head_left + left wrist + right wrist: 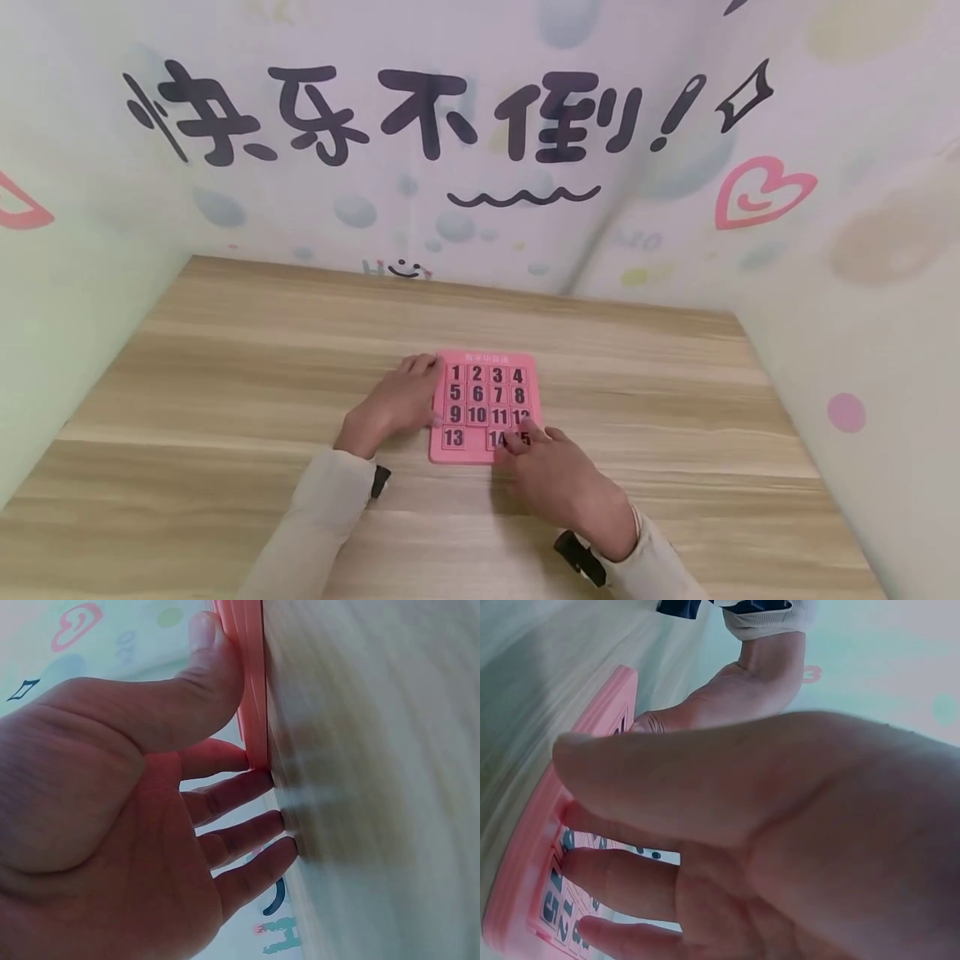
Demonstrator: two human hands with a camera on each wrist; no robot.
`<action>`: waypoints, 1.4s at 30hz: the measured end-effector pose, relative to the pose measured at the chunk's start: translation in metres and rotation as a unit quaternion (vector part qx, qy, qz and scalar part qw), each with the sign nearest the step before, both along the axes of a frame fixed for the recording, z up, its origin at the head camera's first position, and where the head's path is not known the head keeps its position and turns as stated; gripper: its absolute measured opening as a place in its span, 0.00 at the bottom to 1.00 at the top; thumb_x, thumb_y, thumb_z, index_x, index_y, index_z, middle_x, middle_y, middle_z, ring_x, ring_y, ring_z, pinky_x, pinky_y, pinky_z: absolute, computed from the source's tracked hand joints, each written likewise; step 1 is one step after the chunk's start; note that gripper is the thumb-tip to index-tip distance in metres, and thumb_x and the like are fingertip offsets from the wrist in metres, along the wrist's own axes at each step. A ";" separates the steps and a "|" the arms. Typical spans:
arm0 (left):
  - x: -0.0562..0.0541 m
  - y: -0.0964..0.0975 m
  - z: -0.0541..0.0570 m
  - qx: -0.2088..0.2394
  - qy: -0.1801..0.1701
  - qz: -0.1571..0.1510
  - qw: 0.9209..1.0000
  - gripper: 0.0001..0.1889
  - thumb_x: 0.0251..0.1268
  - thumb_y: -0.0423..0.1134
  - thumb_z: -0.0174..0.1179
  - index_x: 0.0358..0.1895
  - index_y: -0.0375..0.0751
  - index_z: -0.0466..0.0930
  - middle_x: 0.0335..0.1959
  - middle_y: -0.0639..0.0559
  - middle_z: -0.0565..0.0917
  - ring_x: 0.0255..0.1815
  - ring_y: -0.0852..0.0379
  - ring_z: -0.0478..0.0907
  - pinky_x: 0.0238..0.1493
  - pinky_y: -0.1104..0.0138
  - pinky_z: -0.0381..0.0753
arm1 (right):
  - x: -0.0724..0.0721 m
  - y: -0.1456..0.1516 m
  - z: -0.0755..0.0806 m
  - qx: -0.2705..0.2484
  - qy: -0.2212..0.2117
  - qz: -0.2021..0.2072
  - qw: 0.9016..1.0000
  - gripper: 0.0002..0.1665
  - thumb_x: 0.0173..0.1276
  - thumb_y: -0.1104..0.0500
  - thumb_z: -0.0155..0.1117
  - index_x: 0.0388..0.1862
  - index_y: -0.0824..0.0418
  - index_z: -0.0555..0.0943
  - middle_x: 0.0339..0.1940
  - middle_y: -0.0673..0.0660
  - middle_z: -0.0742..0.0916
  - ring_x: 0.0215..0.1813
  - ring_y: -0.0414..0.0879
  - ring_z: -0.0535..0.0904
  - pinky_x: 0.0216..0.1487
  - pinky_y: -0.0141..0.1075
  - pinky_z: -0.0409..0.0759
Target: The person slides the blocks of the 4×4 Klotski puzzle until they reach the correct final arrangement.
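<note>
A pink number slide puzzle (491, 356) lies flat on the wooden table between the two hands. Its tiles read 1 to 12 in the upper three rows; along the bottom row come 13, a gap, then 14 and 15. My left hand (401, 396) rests along the puzzle's left side, thumb against the edge and fingertips (289, 847) down on the table by the far corner. From the lower right, my right hand (562, 479) reaches over the frame, its fingertips (574, 862) touching the tiles about 14 and 15 and partly covering 12.
The wooden table (225, 375) runs back to a printed wall (480, 233) with large dark characters and drawings. Side walls stand at left and right (847, 333). Dark bands (581, 558) sit at both wrists, over light sleeves.
</note>
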State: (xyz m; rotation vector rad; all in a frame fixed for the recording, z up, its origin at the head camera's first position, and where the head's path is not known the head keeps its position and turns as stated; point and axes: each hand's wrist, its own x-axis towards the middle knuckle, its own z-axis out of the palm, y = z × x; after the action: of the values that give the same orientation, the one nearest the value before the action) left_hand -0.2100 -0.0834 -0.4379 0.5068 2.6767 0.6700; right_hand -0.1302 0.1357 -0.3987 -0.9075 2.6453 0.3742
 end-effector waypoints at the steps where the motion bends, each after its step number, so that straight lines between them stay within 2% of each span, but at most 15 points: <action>1: 0.000 0.000 0.000 0.000 0.000 0.001 1.000 0.46 0.64 0.41 0.66 0.78 0.31 0.48 0.79 0.36 0.53 0.80 0.38 0.47 0.79 0.45 0.50 | 0.000 -0.001 0.000 0.004 0.002 0.003 1.000 0.25 0.73 0.49 0.58 0.68 0.51 0.77 0.70 0.53 0.77 0.74 0.56 0.69 0.71 0.53 0.72; 8: 0.001 -0.002 -0.003 0.000 0.000 0.005 1.000 0.47 0.63 0.41 0.67 0.78 0.31 0.48 0.79 0.37 0.54 0.79 0.38 0.48 0.79 0.45 0.52 | 0.002 -0.007 -0.004 0.006 0.020 0.025 0.999 0.25 0.74 0.51 0.58 0.68 0.50 0.76 0.70 0.52 0.78 0.72 0.56 0.71 0.69 0.52 0.74; 13: 0.000 -0.008 0.001 0.001 0.003 0.006 1.000 0.46 0.63 0.40 0.67 0.78 0.30 0.48 0.79 0.36 0.53 0.79 0.38 0.48 0.79 0.44 0.51 | 0.002 -0.013 -0.008 -0.014 0.061 0.050 0.997 0.22 0.73 0.52 0.58 0.64 0.52 0.78 0.67 0.53 0.80 0.69 0.55 0.74 0.67 0.50 0.77; 17: 0.000 -0.010 0.002 0.003 -0.001 0.008 1.000 0.46 0.63 0.40 0.67 0.78 0.31 0.48 0.79 0.37 0.53 0.80 0.38 0.48 0.79 0.45 0.50 | 0.003 -0.019 -0.011 -0.019 0.072 0.055 0.996 0.21 0.73 0.55 0.58 0.63 0.53 0.80 0.65 0.53 0.81 0.67 0.54 0.75 0.65 0.49 0.78; 23: 0.003 -0.009 0.002 0.001 0.003 0.009 1.000 0.47 0.61 0.39 0.68 0.78 0.31 0.49 0.78 0.36 0.54 0.79 0.38 0.49 0.79 0.44 0.51 | 0.004 -0.021 -0.014 -0.054 0.052 0.056 0.996 0.23 0.72 0.53 0.59 0.66 0.48 0.77 0.67 0.54 0.80 0.68 0.56 0.74 0.66 0.50 0.77; 28: 0.005 -0.004 -0.001 0.009 -0.002 0.002 1.000 0.46 0.62 0.39 0.68 0.78 0.31 0.50 0.78 0.36 0.55 0.79 0.38 0.49 0.79 0.44 0.52 | 0.008 -0.018 -0.016 -0.070 0.035 0.041 0.996 0.24 0.73 0.51 0.58 0.68 0.46 0.76 0.68 0.55 0.79 0.69 0.57 0.74 0.67 0.51 0.76; 33: 0.005 -0.001 0.001 0.010 0.007 0.003 1.000 0.46 0.61 0.39 0.68 0.77 0.31 0.52 0.78 0.36 0.56 0.79 0.39 0.50 0.79 0.45 0.52 | 0.008 -0.014 -0.016 -0.078 0.013 0.021 0.997 0.25 0.74 0.49 0.56 0.70 0.44 0.75 0.72 0.56 0.75 0.73 0.59 0.69 0.70 0.54 0.72; 38: 0.004 0.000 0.001 0.011 0.009 -0.004 1.000 0.46 0.61 0.40 0.68 0.77 0.30 0.51 0.78 0.36 0.56 0.79 0.38 0.50 0.78 0.45 0.53 | 0.006 -0.008 -0.009 -0.087 -0.024 0.005 0.996 0.27 0.75 0.48 0.55 0.72 0.41 0.72 0.73 0.54 0.73 0.75 0.60 0.65 0.72 0.57 0.69; 42: 0.004 0.001 0.000 0.001 0.012 0.004 1.000 0.46 0.62 0.40 0.68 0.77 0.31 0.51 0.78 0.37 0.56 0.79 0.39 0.50 0.79 0.46 0.53 | -0.001 0.004 0.001 -0.111 -0.049 0.021 0.992 0.28 0.75 0.47 0.55 0.73 0.42 0.70 0.74 0.53 0.73 0.75 0.61 0.65 0.72 0.59 0.68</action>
State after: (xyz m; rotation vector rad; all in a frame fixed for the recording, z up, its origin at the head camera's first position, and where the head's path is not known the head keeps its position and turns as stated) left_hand -0.2060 -0.0828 -0.4378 0.5068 2.7022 0.6733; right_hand -0.1307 0.1395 -0.3976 -1.0221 2.6168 0.0438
